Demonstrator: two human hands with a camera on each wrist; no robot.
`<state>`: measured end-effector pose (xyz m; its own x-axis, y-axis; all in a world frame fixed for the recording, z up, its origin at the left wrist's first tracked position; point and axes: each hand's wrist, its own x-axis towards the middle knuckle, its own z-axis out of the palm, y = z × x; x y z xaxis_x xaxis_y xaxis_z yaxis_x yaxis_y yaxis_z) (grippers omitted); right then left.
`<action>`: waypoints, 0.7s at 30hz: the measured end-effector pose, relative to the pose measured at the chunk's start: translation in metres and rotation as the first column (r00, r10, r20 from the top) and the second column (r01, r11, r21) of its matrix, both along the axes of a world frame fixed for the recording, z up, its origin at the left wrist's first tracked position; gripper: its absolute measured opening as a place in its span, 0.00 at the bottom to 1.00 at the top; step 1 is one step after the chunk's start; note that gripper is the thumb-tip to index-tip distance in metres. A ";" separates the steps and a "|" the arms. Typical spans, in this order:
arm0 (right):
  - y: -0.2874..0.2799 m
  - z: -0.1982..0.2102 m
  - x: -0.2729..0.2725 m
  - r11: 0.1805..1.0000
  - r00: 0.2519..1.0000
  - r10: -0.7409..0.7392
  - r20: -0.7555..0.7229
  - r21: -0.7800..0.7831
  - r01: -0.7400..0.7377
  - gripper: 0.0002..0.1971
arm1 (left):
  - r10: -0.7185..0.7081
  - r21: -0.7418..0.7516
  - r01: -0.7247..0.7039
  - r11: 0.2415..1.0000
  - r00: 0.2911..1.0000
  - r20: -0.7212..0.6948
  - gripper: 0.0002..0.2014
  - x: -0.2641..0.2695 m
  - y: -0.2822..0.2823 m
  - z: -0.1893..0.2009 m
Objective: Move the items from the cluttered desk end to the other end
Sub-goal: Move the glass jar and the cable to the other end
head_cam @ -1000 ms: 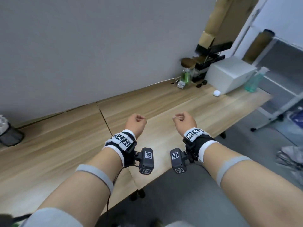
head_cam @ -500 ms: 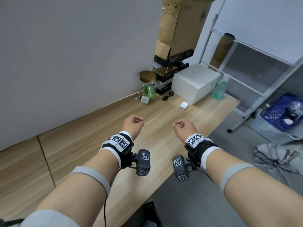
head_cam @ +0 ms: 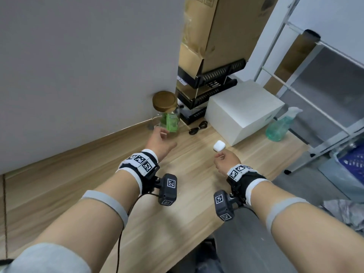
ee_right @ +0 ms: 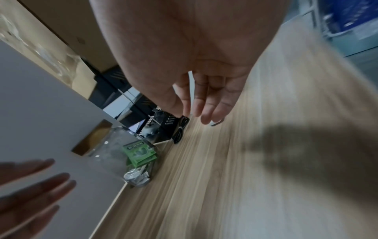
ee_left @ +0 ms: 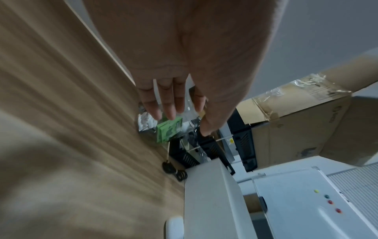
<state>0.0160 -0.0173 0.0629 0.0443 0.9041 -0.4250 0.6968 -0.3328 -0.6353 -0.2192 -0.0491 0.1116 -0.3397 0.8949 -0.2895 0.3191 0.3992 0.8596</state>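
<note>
A glass jar (head_cam: 167, 117) with a wooden lid and green gum packs (ee_left: 168, 131) inside stands against the wall at the cluttered right end of the desk. My left hand (head_cam: 164, 135) reaches toward it with fingers straight, just short of the glass, holding nothing. A small white earbud case (head_cam: 219, 145) lies in front of the white box (head_cam: 242, 111). My right hand (head_cam: 220, 156) has straight fingers, their tips right at the case (ee_right: 216, 123); I cannot tell whether they touch it.
A coiled black cable (head_cam: 198, 128) lies between jar and box. Crumpled foil (ee_right: 137, 177) sits at the jar's base. A teal spray bottle (head_cam: 279, 127) stands right of the box. Black trays (head_cam: 208, 91) and cardboard boxes (head_cam: 222, 30) are stacked behind. The desk edge (head_cam: 199, 241) runs near my forearms.
Both hands were curled fists held over the desk's middle. They have moved forward and uncurled, the left up to the jar, the right up to the earbud case. The view has swung right.
</note>
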 end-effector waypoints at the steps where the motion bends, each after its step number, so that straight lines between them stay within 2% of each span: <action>1: 0.015 -0.004 0.001 0.999 0.999 0.039 0.028 -0.006 -0.039 0.08 | 0.033 -0.004 -0.033 0.999 0.999 -0.042 0.27 0.001 0.012 -0.001; 5: 0.075 -0.025 0.000 0.970 0.965 0.241 0.108 0.010 -0.243 0.15 | 0.128 -0.010 -0.133 0.991 0.970 -0.206 0.44 0.003 0.055 -0.002; 8: 0.116 -0.036 -0.004 0.929 0.912 0.366 0.185 -0.009 -0.371 0.21 | 0.167 0.042 -0.162 0.986 0.940 -0.298 0.50 0.004 0.088 -0.001; 11: 0.150 -0.046 -0.014 0.882 0.841 0.458 0.289 -0.027 -0.471 0.26 | 0.184 0.068 -0.172 0.983 0.895 -0.406 0.50 0.002 0.119 -0.007; 14: 0.176 -0.060 -0.023 0.831 0.784 0.528 0.326 -0.007 -0.556 0.32 | 0.187 0.058 -0.183 0.981 0.847 -0.498 0.48 -0.001 0.143 -0.018; 17: 0.200 -0.070 -0.031 0.735 0.642 0.611 0.463 -0.028 -0.678 0.33 | 0.239 0.054 -0.245 0.968 0.832 -0.500 0.49 -0.004 0.162 -0.029; 21: 0.221 -0.082 -0.042 0.634 0.509 0.686 0.520 -0.084 -0.769 0.33 | 0.300 0.068 -0.319 0.945 0.771 -0.561 0.48 -0.004 0.176 -0.035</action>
<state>-0.0262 0.2039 -0.0187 -0.5078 0.7556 -0.4138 0.8566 0.4939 -0.1493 -0.2231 0.1272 0.0770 -0.7068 0.7073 0.0127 0.5924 0.5819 0.5572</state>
